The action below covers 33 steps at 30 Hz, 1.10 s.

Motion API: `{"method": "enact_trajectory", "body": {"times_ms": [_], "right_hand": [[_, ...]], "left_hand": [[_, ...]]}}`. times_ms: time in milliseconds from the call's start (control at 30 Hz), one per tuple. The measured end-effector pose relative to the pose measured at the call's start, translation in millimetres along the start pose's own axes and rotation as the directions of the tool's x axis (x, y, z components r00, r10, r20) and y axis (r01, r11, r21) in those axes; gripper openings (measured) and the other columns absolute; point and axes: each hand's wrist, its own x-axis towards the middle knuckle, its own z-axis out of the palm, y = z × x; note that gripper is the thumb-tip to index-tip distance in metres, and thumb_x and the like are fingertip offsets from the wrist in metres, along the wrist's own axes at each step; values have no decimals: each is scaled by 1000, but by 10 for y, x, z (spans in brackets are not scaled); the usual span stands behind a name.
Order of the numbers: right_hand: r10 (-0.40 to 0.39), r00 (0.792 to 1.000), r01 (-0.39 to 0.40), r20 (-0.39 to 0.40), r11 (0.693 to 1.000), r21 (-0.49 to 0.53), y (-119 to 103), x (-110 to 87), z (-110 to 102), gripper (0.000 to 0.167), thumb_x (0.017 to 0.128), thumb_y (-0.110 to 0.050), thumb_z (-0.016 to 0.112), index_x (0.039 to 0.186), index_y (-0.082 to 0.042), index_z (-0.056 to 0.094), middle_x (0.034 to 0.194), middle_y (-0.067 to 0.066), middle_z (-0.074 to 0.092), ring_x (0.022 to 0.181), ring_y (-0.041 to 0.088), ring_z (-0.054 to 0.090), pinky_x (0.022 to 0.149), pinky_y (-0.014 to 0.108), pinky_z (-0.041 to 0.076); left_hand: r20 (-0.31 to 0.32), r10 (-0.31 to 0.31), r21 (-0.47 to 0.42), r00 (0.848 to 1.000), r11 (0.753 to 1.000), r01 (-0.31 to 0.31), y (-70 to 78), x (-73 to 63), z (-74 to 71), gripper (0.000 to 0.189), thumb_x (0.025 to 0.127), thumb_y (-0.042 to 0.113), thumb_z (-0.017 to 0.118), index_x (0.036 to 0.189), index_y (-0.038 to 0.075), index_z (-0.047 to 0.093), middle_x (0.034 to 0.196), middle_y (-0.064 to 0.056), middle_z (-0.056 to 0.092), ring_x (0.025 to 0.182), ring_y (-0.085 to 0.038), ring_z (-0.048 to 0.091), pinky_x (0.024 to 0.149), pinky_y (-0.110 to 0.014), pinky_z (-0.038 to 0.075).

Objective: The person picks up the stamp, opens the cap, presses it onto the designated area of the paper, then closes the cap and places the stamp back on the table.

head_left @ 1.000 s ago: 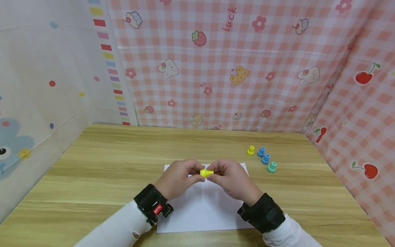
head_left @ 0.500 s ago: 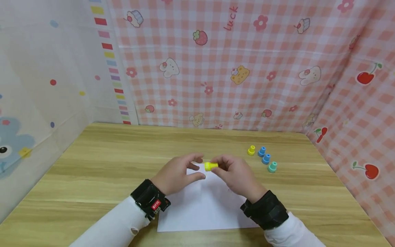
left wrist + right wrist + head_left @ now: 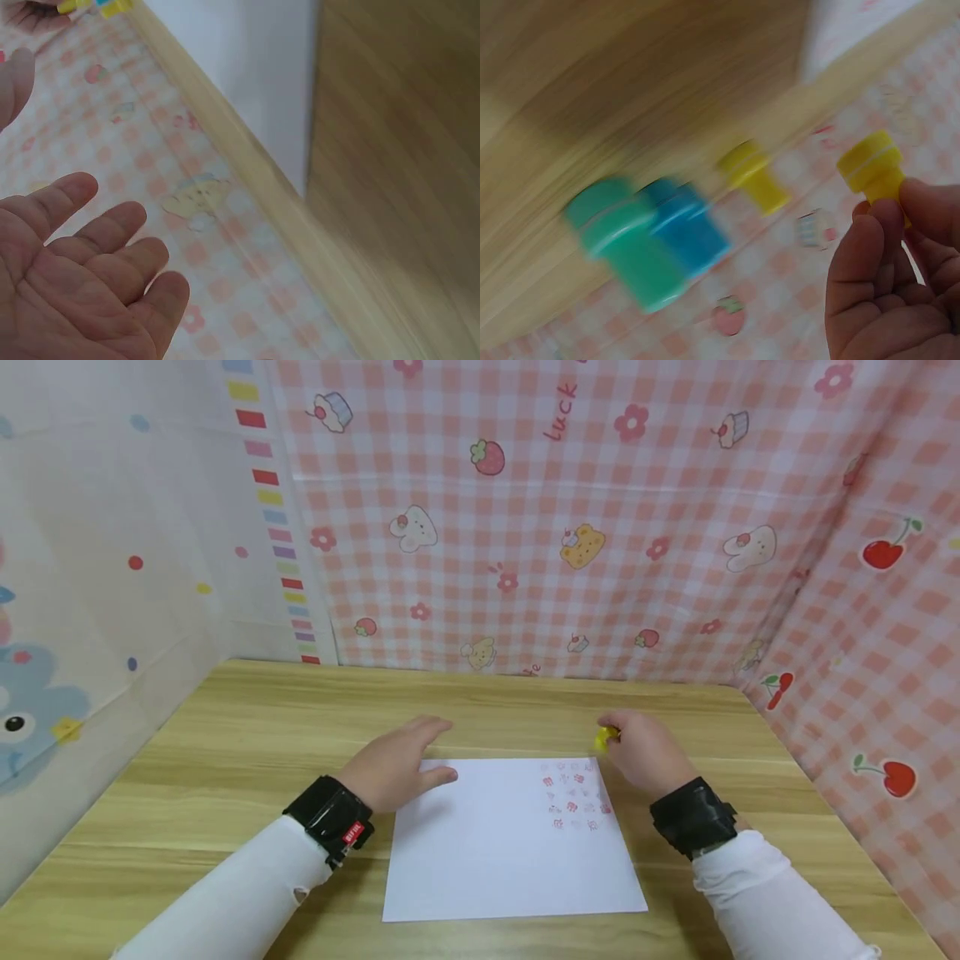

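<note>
My right hand [image 3: 648, 752] is beyond the paper's far right corner, pinching a yellow toy stamp [image 3: 874, 161] by its narrow handle between thumb and fingers. In the right wrist view, a second yellow stamp [image 3: 754, 176], blue stamp pieces [image 3: 686, 229] and a teal stamp [image 3: 630, 240] stand on the table close by, blurred. The hand hides most of these in the head view. My left hand [image 3: 393, 768] is spread over the paper's far left corner, holding nothing. The white paper [image 3: 495, 852] bears small reddish prints in its far right part.
The wooden table [image 3: 247, 760] runs back to a pink checked cloth [image 3: 465, 552] hung behind it. A white dotted cloth [image 3: 157, 635] covers the left side, and a checked cherry cloth [image 3: 885, 677] the right.
Both hands held the yellow stamp over the paper; the left let go and drew back left. My right hand carried the stamp right and away toward the other stamps.
</note>
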Motion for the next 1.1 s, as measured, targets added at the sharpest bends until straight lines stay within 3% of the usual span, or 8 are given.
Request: {"method": "enact_trajectory", "body": {"times_ms": [167,367,567,1100], "right_hand": [[59,998,-58,8,995,-79,157,78,-10,26,101,-2,63,125,2,69,119,23,72,101,36,66,99,57,57],[94,995,-90,25,986,-137,170,109,-10,23,99,-1,64,120,3,72,116,23,74,100,36,67,99,57,56],[134,988,-122,72,982,-147,171,118,-24,26,99,0,64,123,4,71,120,25,72,101,37,64,102,58,54],[167,980,-150,106,977,-151,181,132,-13,26,99,2,63,125,3,71,123,25,70,103,37,61,104,59,53]], "left_hand": [[14,-3,43,1000,999,3,-87,12,-7,75,100,47,71,157,7,46,162,-15,47,151,-36,46,123,-55,40],[29,-16,51,999,999,14,-110,5,-19,75,100,47,70,158,6,44,165,-18,44,156,-41,36,126,-58,34],[36,-18,57,999,998,15,-95,-4,-30,75,100,46,71,158,5,44,164,-19,44,156,-41,36,126,-59,33],[54,-35,79,998,996,31,-97,-9,-32,77,101,48,69,159,6,42,166,-21,39,157,-43,32,130,-57,26]]}}
